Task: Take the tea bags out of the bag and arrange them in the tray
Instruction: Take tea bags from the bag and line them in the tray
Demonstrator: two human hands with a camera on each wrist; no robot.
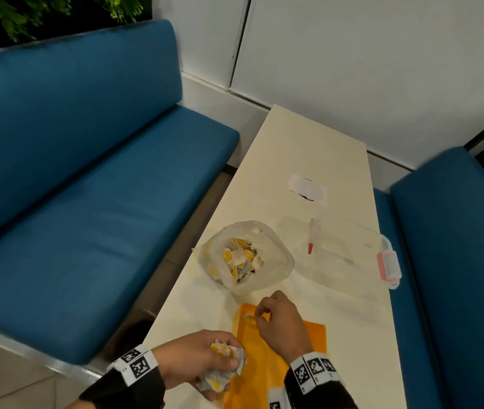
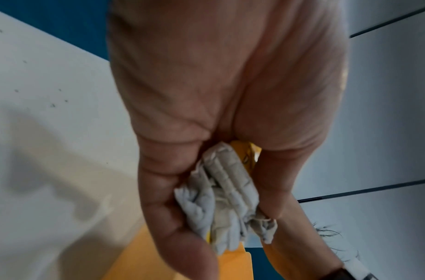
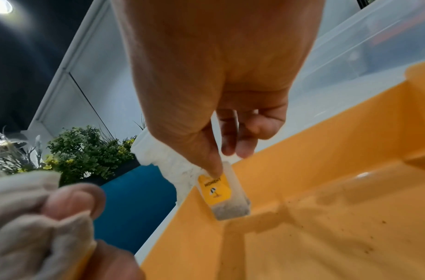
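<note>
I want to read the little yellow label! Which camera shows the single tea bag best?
The right wrist view: the tea bag hangs close up over the orange tray, label facing us. The head view shows it tiny under the right hand. The left wrist view misses it.

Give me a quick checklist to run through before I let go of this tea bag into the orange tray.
1. Right hand has a firm grip on the single tea bag: ok, pinched at its top.
2. Tea bag is over the orange tray: ok, its lower end is at the tray's corner by the wall.
3. Tea bag touching the tray floor: cannot tell.
4. Left hand has the spare bunch of tea bags secure: ok, fingers curled round it.
5. Plastic bag of remaining tea bags stands open on the table: ok.
6. Tray floor clean: not ok, dark specks show.
</note>
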